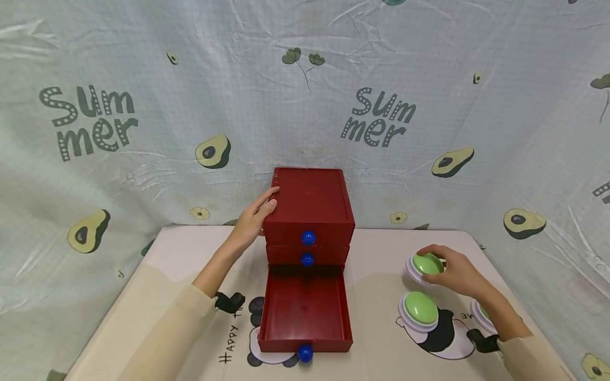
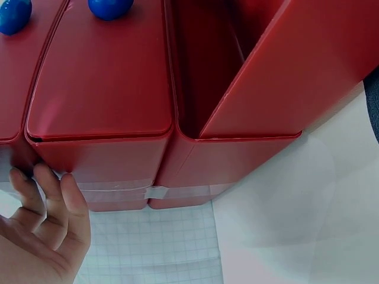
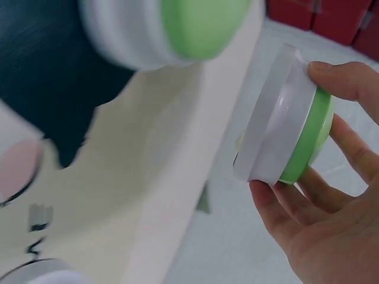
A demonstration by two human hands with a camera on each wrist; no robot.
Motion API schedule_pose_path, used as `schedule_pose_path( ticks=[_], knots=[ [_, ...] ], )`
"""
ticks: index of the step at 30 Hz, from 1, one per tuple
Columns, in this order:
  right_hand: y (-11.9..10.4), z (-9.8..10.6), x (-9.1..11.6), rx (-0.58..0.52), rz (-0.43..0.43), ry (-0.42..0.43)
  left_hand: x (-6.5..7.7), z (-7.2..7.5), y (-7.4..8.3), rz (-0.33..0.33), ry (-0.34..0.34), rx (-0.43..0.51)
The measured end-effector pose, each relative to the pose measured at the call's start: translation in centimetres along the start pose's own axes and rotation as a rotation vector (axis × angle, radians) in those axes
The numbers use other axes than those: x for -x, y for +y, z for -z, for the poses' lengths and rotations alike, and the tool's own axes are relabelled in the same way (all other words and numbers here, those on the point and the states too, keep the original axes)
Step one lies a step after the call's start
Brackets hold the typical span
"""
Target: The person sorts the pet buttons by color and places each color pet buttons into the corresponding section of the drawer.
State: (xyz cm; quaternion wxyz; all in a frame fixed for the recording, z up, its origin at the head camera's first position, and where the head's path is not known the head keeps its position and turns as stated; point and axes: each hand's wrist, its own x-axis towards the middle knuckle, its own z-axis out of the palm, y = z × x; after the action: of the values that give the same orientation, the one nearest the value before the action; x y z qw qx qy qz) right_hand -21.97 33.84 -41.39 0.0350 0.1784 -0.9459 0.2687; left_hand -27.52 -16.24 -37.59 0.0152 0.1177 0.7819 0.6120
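A red drawer cabinet (image 1: 312, 197) stands at the back of the table, its bottom drawer (image 1: 306, 309) pulled out with nothing inside. The two drawers above are closed; each has a round blue knob (image 1: 308, 238). My left hand (image 1: 249, 225) rests its fingertips against the cabinet's left side and top edge, fingers fairly straight. On the right, my right hand (image 1: 455, 270) grips a round white push button with a green dome (image 3: 287, 127), thumb on one side and fingers on the other. In the right wrist view the button is tilted, its base apart from the tabletop.
Nearer me sits a second green push button (image 1: 421, 308). A third push button (image 1: 483, 316) is partly hidden behind my right forearm. The pale tablecloth (image 1: 381, 349) carries printed pandas and letters. A hanging printed sheet (image 1: 267, 116) encloses the table's back and sides.
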Motion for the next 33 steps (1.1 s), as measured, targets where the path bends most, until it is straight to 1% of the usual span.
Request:
schedule_pose_path(
  ticks=[5,9,16,19,28,33],
  knots=[
    [-2.3,0.3,-0.9,0.020,0.092,0.001,0.0,0.0,0.0,0.001,-0.002,0.005],
    [-4.1,0.2,-1.6,0.005,0.149,-0.025,0.1,0.1,0.1,0.002,-0.004,0.010],
    [-7.2,-0.4,-2.8,-0.025,0.249,-0.055,0.1,0.1,0.2,-0.004,0.003,-0.001],
    [-8.5,-0.8,-3.0,-0.044,0.291,-0.078,0.1,0.0,0.2,0.001,0.006,0.000],
    [-12.1,-1.8,-3.3,-0.096,0.377,-0.150,0.1,0.0,0.1,0.008,0.010,0.003],
    [-14.0,-2.5,-3.3,-0.144,0.424,-0.193,0.0,0.0,0.1,0.003,0.007,0.003]
  ],
)
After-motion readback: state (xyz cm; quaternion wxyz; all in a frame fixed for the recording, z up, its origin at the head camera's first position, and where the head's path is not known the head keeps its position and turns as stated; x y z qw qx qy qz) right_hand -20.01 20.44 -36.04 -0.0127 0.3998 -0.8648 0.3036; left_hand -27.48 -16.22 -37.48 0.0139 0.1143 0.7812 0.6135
